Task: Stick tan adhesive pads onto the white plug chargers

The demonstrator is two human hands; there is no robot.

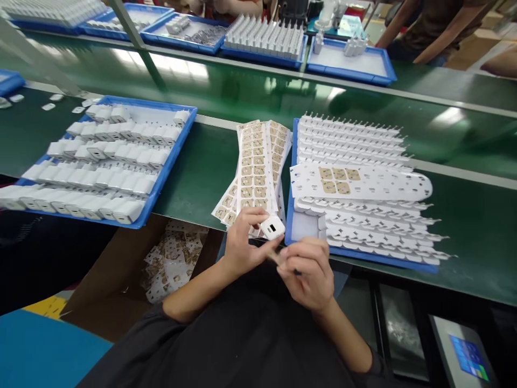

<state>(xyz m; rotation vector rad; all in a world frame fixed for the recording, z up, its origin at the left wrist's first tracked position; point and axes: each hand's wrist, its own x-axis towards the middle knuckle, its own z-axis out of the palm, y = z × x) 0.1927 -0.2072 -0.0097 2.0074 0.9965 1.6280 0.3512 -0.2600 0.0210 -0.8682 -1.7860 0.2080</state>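
My left hand [244, 242] is closed around a white charger [273, 228], its face with two port openings turned upward. Close beside it, my right hand [309, 274] pinches a small tan piece [275, 257] that looks like a sticker; motion blurs it. Beyond my hands lie fanned sheets of tan stickers [253, 161] on the green bench. To the right, a blue tray [295, 143] holds rows of white plug parts [347, 137] with metal pins. Across those parts rests a partly used sticker sheet [375, 183] with a few tan stickers left.
A blue tray [169, 156] of white chargers in rows stands at left. Under the bench edge, a cardboard box [109, 293] holds discarded sheets [173, 264]. Behind the green belt [226, 89] are more blue trays and other people's arms. A device with a screen [468, 355] sits lower right.
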